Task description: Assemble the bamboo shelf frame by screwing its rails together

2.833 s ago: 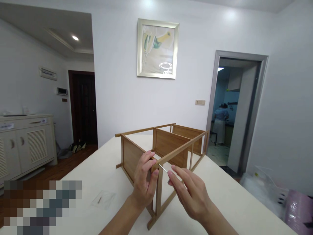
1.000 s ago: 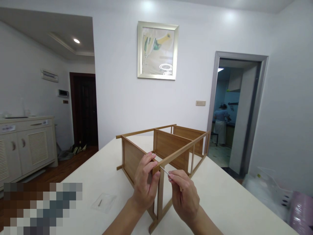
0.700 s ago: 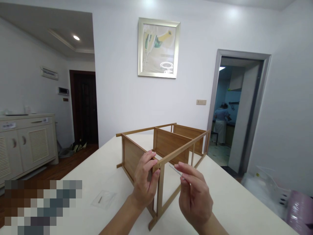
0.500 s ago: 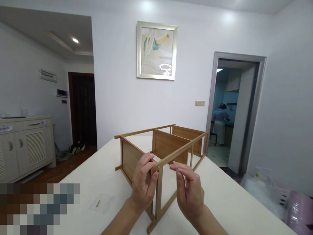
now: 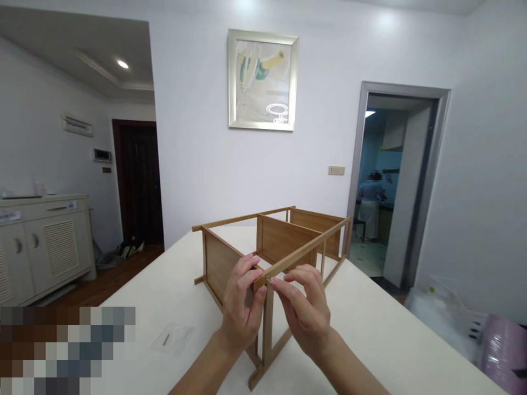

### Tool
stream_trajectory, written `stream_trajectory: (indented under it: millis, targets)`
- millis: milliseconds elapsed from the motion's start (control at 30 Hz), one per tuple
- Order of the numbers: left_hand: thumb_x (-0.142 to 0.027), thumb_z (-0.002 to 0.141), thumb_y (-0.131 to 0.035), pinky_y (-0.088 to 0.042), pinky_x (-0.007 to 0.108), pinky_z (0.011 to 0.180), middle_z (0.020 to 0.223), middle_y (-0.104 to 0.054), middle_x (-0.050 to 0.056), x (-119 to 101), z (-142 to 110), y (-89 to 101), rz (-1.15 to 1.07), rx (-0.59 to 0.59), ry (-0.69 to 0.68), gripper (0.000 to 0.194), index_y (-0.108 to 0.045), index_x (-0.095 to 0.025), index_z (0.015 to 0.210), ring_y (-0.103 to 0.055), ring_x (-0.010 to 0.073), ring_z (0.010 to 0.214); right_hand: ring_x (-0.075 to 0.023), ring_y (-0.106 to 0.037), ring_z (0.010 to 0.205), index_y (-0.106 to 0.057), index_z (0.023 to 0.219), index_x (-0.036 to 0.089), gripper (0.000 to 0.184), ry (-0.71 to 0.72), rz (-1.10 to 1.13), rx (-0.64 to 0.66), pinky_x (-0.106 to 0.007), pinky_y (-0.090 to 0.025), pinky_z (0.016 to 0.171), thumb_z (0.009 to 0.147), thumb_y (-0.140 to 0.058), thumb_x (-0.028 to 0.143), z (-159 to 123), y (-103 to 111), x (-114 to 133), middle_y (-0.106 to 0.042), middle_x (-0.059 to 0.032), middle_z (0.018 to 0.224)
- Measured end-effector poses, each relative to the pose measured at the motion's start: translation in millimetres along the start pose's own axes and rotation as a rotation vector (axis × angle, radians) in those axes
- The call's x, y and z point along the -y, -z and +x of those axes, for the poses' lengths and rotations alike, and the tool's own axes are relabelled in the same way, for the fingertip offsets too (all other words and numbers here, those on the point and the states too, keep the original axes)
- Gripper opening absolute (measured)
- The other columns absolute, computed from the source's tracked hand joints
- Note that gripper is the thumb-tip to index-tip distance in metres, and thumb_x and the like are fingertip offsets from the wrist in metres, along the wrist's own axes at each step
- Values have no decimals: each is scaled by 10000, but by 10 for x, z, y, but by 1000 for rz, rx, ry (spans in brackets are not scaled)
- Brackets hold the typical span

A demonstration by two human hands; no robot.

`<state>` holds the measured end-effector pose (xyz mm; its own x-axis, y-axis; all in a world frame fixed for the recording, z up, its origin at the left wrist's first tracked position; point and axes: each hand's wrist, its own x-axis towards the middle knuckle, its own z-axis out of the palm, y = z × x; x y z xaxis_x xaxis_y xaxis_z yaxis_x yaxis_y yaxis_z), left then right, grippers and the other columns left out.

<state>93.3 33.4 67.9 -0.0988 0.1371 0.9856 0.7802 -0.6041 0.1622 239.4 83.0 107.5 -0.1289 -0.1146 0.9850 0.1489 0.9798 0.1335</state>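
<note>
A wooden shelf rack (image 5: pixel 288 247) lies on its side across the white table. My left hand (image 5: pixel 242 304) is wrapped around the rack's near corner, fingers over the panel edge and thumb against the post. Between the fingertips of my right hand (image 5: pixel 307 307) is a small silver screw (image 5: pixel 269 280), largely covered by the fingers. Its end meets the hole in the rail at that corner. Left of the rack, a clear plastic bag (image 5: pixel 179 336) lies flat with a small thin brownish piece (image 5: pixel 166 339) in it.
The white table (image 5: pixel 370 334) extends around the rack. Wrapped pink and clear plastic packages (image 5: pixel 504 345) stand at the right, beyond its edge. A cabinet (image 5: pixel 45 247) is at the left. Through the doorway, a person (image 5: pixel 370 203) stands in another room.
My right hand has moved left with the screw, bringing it from beside the rack to the corner hole. My left hand keeps its grip on the corner.
</note>
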Motion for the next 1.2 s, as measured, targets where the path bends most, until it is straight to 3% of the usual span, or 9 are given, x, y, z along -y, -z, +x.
stream_trajectory:
  millis: [500,767,1000,1100,1200]
  targets:
    - [-107,908,-534,-409,591,1090,1325,-580,124,-22,18,-1,4,-9,3,355,-516,-231,1240,-481,290,1336,-173,-558,831,-718,1065,236,301,-15,-10,-10,-312,-500,687,855,-631,39,-23,-7,-41,-608,-59,888]
    - [-121,915,-531,-427,585,1077,1320,-589,129,-27,11,-9,22,-18,2,331,-519,-225,1229,-486,292,1332,-179,-551,791,-641,1220,193,409,256,-51,107,-326,-476,649,846,-633,29,82,111,-176,-656,-68,882]
    - [-125,914,-539,-423,573,1087,1313,-599,122,-11,1,-16,31,-21,5,319,-526,-227,1216,-493,283,1332,-164,-561,719,-669,1091,137,225,457,-125,227,-312,-440,568,904,-568,63,257,209,-207,-666,-73,835]
    - [-118,912,-539,-426,575,1083,1320,-593,123,-8,-1,-19,25,-25,-1,332,-521,-227,1225,-486,284,1336,-161,-575,708,-661,1088,138,217,464,-122,222,-307,-460,565,903,-574,68,274,213,-198,-681,-75,844]
    - [-120,916,-532,-423,582,1085,1320,-593,122,-5,-5,-19,23,-22,-1,337,-518,-231,1234,-483,285,1338,-168,-609,761,-642,1146,153,281,381,-88,200,-307,-519,615,890,-584,51,241,189,-204,-695,-83,891]
